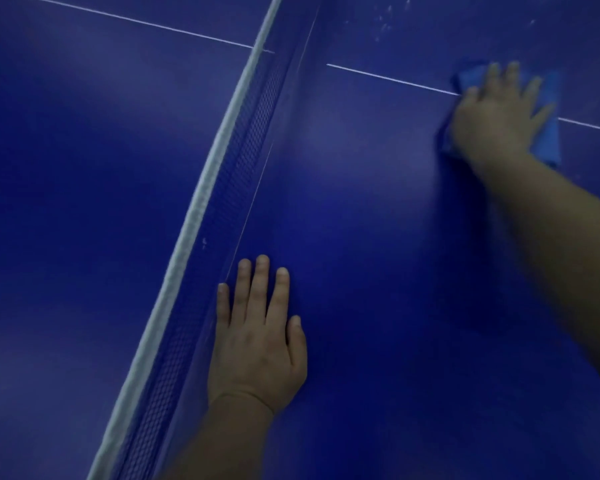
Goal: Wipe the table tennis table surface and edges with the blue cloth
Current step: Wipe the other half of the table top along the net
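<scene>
The dark blue table tennis table (378, 209) fills the view. A lighter blue cloth (548, 133) lies flat on it at the upper right, over the white centre line (388, 77). My right hand (496, 112) presses on the cloth with fingers spread and straight; the hand hides most of the cloth. Down at the lower middle, my left hand (257, 337) rests flat on the bare table surface just right of the net, fingers straight.
The net (222, 161), with its white top band, runs diagonally from top centre to bottom left and splits the table in two. Pale smudges (383, 24) mark the surface at the top right, beyond the cloth.
</scene>
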Demonstrator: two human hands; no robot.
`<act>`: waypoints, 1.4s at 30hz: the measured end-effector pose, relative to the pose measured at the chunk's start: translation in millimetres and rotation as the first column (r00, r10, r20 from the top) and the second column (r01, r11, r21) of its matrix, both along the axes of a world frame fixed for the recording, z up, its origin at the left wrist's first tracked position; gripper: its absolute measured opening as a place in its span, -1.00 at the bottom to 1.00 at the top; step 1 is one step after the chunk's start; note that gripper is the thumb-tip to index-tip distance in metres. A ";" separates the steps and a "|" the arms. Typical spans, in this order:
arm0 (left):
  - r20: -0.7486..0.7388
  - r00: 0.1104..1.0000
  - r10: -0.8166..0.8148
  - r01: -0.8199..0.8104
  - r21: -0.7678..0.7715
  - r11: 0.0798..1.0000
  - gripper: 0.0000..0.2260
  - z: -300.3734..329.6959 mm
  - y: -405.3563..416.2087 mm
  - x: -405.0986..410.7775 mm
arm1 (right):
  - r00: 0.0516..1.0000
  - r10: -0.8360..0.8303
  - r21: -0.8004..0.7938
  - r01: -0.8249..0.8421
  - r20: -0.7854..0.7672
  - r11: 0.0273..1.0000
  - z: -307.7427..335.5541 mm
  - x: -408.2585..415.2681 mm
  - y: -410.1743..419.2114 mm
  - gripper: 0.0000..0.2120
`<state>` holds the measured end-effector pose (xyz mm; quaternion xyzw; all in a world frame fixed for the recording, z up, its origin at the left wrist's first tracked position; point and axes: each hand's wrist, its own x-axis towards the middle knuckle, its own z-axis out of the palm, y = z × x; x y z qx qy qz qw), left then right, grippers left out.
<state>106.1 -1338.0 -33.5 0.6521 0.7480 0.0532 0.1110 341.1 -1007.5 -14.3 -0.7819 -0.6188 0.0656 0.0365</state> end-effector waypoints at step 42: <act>0.042 0.999 0.015 -0.015 0.015 1.000 -0.41 0.6 1.0 -0.6 | 0.210 0.977 -0.107 -0.972 0.025 0.211 0.0 71.1 -260.7 -0.50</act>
